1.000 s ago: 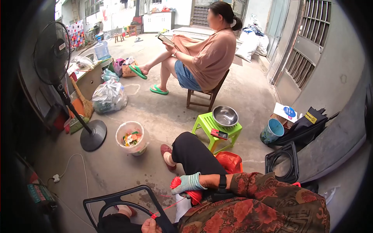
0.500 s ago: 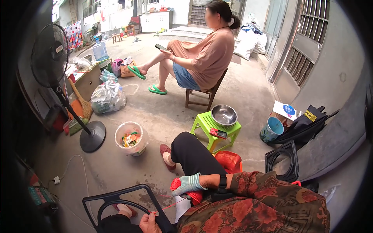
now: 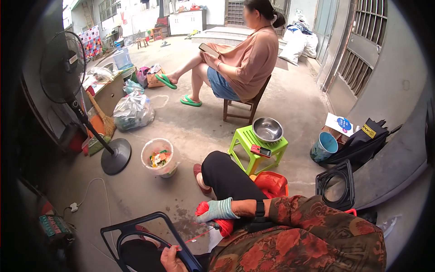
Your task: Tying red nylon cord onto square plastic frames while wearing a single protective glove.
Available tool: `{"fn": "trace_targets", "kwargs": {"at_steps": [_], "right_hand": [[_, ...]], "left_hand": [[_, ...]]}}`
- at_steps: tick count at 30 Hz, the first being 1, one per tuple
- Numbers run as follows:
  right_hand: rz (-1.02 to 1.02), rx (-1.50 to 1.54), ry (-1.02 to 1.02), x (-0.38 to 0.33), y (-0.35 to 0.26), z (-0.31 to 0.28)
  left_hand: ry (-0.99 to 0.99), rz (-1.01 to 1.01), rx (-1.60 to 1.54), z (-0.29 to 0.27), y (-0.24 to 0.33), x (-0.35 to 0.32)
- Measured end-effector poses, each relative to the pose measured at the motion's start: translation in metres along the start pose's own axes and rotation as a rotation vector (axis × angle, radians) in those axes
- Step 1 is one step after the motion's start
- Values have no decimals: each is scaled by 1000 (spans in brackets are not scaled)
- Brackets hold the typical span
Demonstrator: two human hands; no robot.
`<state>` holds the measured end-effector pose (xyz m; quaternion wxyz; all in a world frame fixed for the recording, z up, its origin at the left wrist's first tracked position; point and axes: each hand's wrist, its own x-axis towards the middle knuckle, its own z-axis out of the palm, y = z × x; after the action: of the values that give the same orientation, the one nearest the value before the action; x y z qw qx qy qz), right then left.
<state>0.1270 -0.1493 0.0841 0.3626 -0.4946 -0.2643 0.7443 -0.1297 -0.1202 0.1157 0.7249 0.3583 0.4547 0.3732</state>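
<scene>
In a striped glove, my right hand is closed round a bundle of bright red cord above my lap. A thin red strand runs from the bundle down and left to my bare left hand. Those left fingers are closed at the side bar of a black plastic frame, which rests against my legs. The strand meets the frame at the left fingertips, where the finer detail is too small to make out.
Ahead stands a green stool with a steel bowl and a small red device. A red container sits by my knee. A waste bucket and a standing fan are left. A person sits beyond. Another black frame lies right.
The whole view has shifted slightly, so the surroundings sit farther right. My hands keep nearly the same pose on the cord and frame. The seated person's phone has tilted.
</scene>
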Motion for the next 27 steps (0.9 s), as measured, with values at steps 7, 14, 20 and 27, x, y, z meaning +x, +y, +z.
{"fn": "trace_targets", "kwargs": {"at_steps": [7,14,20,27], "right_hand": [[-58,-78,126,-16,-5,0],[-103,254,76,-18,6,-7],[-194,507,160,-33,-5,16],[-783,819,462,-28,-19,-32]], "left_hand": [[-161,-86,-131,-5,-12,1],[-105,-47,-156,-15,-12,0],[34,21,-274,-28,-10,-12],[-42,30,-398,-24,-15,-10]]}}
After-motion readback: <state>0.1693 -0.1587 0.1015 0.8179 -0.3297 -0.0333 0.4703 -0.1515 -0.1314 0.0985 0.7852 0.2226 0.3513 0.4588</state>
